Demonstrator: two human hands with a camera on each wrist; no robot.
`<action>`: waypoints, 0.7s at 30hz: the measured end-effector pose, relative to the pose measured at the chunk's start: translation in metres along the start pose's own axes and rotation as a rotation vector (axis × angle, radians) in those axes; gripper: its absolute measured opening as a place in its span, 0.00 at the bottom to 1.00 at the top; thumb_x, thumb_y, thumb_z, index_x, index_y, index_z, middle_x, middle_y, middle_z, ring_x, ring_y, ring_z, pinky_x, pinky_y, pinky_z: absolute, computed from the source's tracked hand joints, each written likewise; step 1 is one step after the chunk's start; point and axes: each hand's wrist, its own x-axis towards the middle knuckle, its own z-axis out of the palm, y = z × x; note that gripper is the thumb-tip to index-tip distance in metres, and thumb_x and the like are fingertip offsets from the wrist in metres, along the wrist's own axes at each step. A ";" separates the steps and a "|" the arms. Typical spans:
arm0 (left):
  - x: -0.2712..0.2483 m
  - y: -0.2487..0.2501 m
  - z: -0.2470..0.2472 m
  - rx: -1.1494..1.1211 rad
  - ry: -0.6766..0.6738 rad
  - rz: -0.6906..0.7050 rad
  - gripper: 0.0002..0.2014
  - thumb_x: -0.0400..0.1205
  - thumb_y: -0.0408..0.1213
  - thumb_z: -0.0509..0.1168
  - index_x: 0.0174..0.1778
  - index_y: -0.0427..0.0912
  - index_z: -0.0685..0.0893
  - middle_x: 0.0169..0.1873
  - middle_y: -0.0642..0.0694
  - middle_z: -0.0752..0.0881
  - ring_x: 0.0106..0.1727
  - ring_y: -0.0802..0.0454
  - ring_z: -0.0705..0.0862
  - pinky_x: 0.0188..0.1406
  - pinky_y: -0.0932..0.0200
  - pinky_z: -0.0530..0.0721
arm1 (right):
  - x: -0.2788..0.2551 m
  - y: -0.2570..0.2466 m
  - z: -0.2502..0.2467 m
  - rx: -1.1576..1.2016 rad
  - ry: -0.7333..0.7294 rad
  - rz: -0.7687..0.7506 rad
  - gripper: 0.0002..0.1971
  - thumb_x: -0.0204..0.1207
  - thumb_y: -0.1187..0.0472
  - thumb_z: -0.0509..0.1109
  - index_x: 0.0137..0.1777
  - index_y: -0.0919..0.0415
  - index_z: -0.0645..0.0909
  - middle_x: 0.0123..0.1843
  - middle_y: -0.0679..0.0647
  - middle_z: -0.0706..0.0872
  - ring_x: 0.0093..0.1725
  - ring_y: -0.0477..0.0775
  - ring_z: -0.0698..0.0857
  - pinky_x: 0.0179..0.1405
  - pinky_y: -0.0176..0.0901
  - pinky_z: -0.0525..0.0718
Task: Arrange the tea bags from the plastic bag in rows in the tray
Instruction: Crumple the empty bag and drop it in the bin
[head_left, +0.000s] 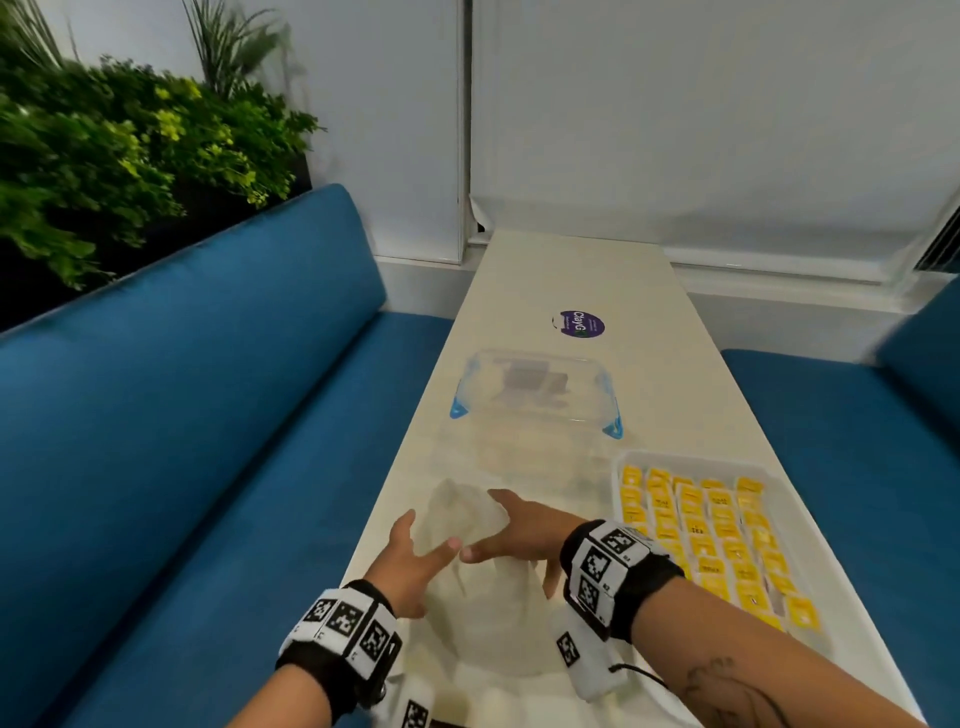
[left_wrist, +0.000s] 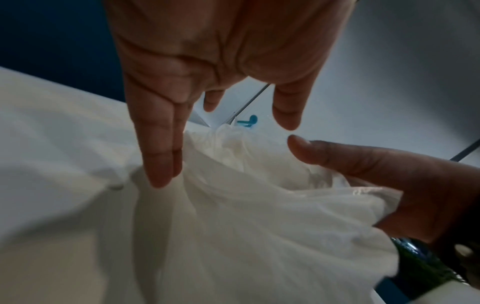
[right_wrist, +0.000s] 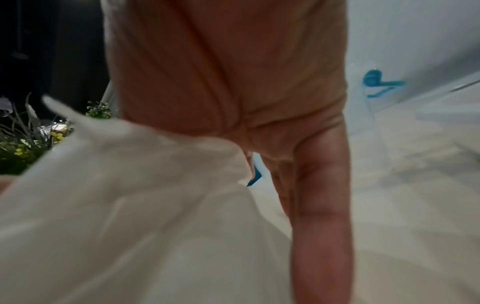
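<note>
Both hands are on the crumpled plastic bag (head_left: 470, 525) on the worktop (head_left: 582, 270): left hand (head_left: 410, 564) with fingers straight, touching it, right hand (head_left: 519, 535) spread over it. Yellow tea bags (head_left: 711, 535) sit in rows in the tray (head_left: 621, 462) just right.

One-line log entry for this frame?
hands: left hand and right hand on plastic bag | tray: yellow tea bags in rows | stage: bag handling

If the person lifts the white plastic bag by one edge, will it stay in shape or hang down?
Probably hang down: the plastic bag lies crumpled in soft folds under the left hand and right hand. It looks thin and see-through, so likely very light and a little slippery.
</note>
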 end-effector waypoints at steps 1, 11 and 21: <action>-0.001 0.000 0.000 -0.004 -0.018 0.001 0.43 0.77 0.51 0.67 0.82 0.55 0.45 0.80 0.42 0.58 0.75 0.37 0.68 0.55 0.45 0.83 | 0.002 0.000 0.003 0.012 0.002 -0.003 0.50 0.65 0.45 0.78 0.81 0.44 0.50 0.73 0.51 0.74 0.61 0.59 0.81 0.31 0.46 0.85; -0.009 0.042 0.024 -0.306 -0.057 0.119 0.51 0.74 0.47 0.71 0.81 0.56 0.39 0.75 0.43 0.67 0.67 0.41 0.75 0.62 0.40 0.79 | -0.016 0.001 -0.004 0.093 0.376 -0.410 0.36 0.70 0.71 0.66 0.77 0.50 0.60 0.66 0.57 0.78 0.57 0.54 0.80 0.45 0.35 0.78; -0.053 0.152 0.118 -0.508 -0.256 0.384 0.11 0.82 0.42 0.62 0.57 0.43 0.79 0.39 0.47 0.89 0.37 0.52 0.87 0.34 0.54 0.85 | -0.105 0.040 -0.078 -0.045 0.839 -0.591 0.30 0.75 0.59 0.68 0.77 0.53 0.65 0.65 0.57 0.80 0.64 0.57 0.78 0.59 0.48 0.77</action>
